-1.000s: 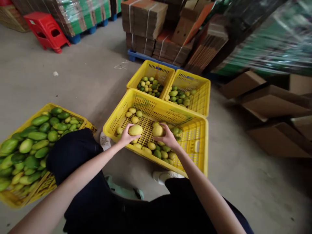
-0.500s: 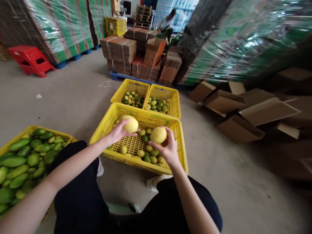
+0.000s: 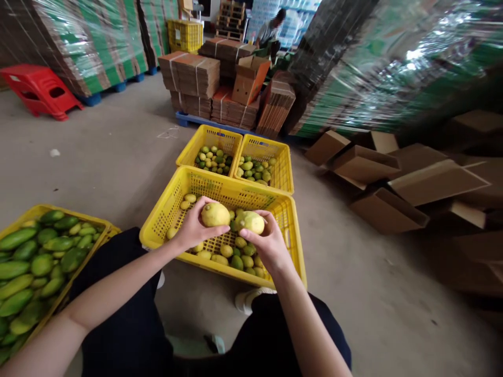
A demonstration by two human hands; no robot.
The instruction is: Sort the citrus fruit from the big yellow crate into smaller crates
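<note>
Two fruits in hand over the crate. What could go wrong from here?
The left hand holds a yellow fruit almost against the second fruit in the right hand; they might knock and bruise. Either could slip onto the loose fruit in the large crate. The left knee overlaps the left crate in view; shifting might jostle it.
</note>
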